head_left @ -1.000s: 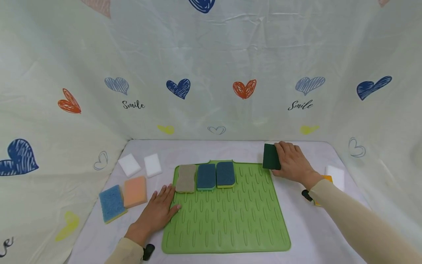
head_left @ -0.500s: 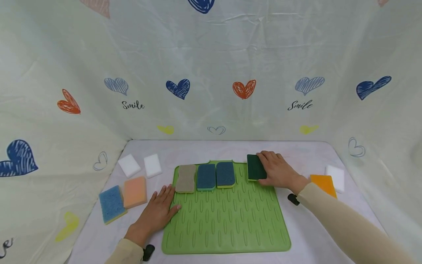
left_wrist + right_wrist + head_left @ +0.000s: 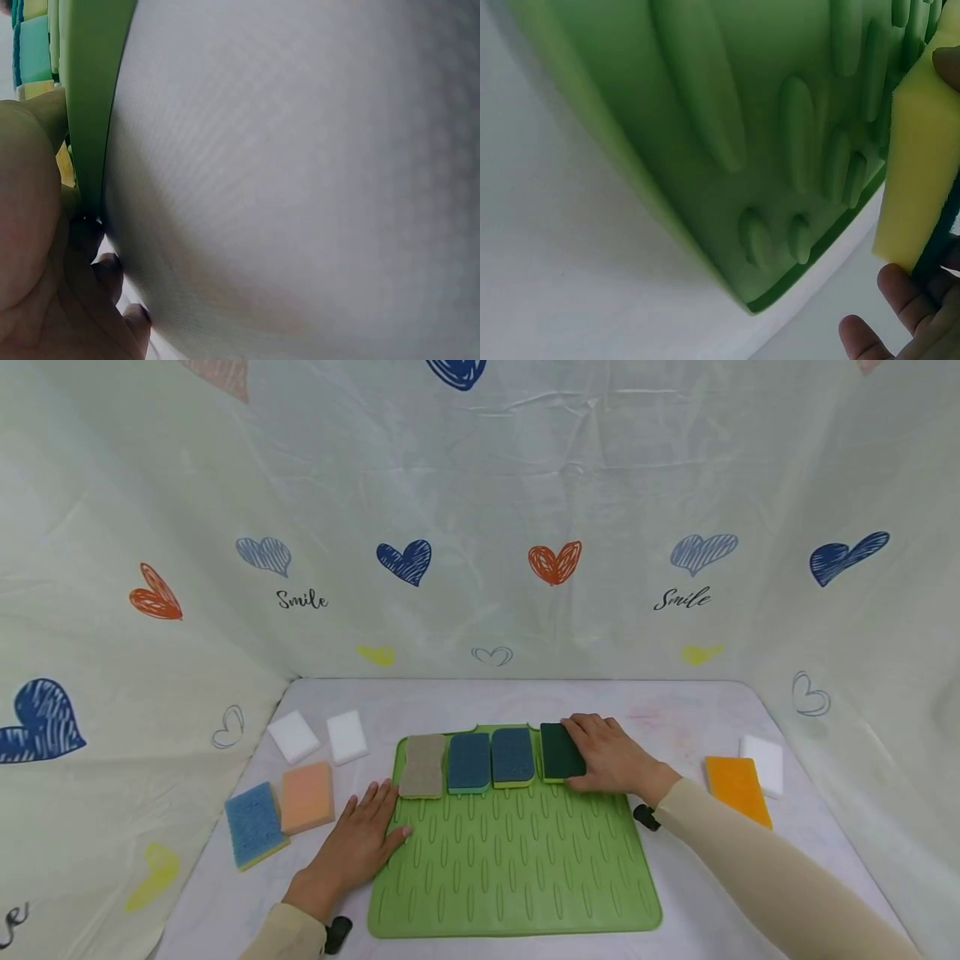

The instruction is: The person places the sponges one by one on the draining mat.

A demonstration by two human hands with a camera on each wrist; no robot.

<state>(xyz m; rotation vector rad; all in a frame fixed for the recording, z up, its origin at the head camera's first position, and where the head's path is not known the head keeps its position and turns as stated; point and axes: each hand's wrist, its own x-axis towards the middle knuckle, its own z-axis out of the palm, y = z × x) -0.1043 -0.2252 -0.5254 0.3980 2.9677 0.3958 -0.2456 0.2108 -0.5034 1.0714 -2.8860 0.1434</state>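
In the head view my right hand (image 3: 617, 757) holds a dark green scouring sponge (image 3: 560, 753) between thumb and fingers, at the back right of the green ridged mat (image 3: 517, 868). The right wrist view shows this sponge's yellow foam side (image 3: 916, 161). Just left of it, two blue-topped sponges, the nearer one (image 3: 513, 758) and the farther one (image 3: 469, 763), and a grey-beige sponge (image 3: 423, 766) lie in a row along the mat's back edge. My left hand (image 3: 356, 843) rests with extended fingers on the mat's left edge, its thumb over the mat.
Left of the mat lie a blue sponge (image 3: 256, 824), a peach sponge (image 3: 307, 797) and two white sponges, one (image 3: 294, 736) leftward and one (image 3: 347, 737) nearer the mat. At right are an orange sponge (image 3: 737, 789) and a white sponge (image 3: 763, 764). A curtain (image 3: 480, 468) hangs behind the table.
My right hand has carried the dark green sponge leftward and down, from beyond the mat's right corner to beside the blue sponges. The left hand stays in place.
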